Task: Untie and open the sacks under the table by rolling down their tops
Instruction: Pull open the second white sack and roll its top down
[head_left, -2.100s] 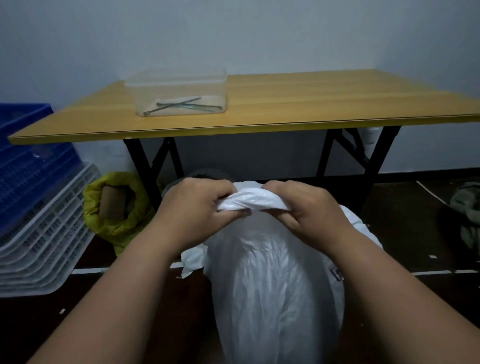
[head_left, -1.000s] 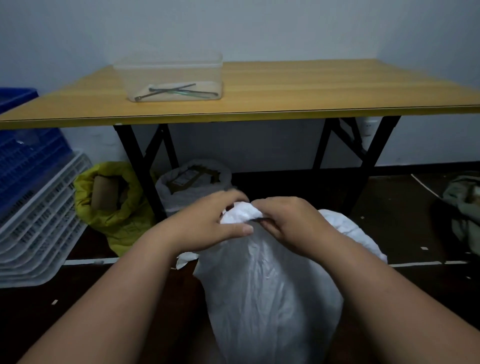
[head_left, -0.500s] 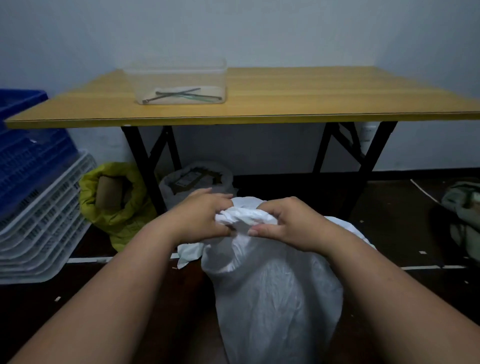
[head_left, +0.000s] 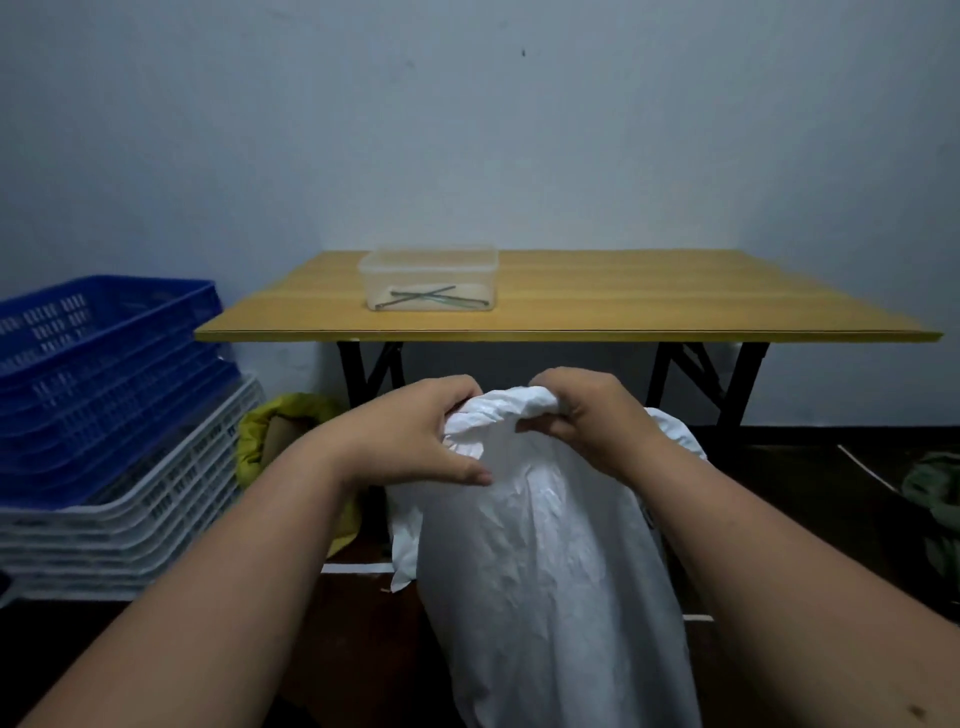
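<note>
A tall white woven sack stands on the dark floor in front of the wooden table. Its top is bunched into a thick roll. My left hand grips the left end of that roll, thumb pointing right across the sack's front. My right hand grips the right end, fingers curled over it. A yellow sack with its top rolled down sits by the table's left legs, partly behind my left forearm. The grey-white sack seen earlier under the table is hidden behind my hands.
A clear plastic box holding thin metal pieces sits on the table. Blue crates stacked on white crates stand at the left. The table's black folding legs flank the sack. A green bundle lies at the right edge.
My view has tilted upward, so more wall shows and the table sits lower. Both hands keep gripping the sack's bunched top and have spread slightly apart along it.
</note>
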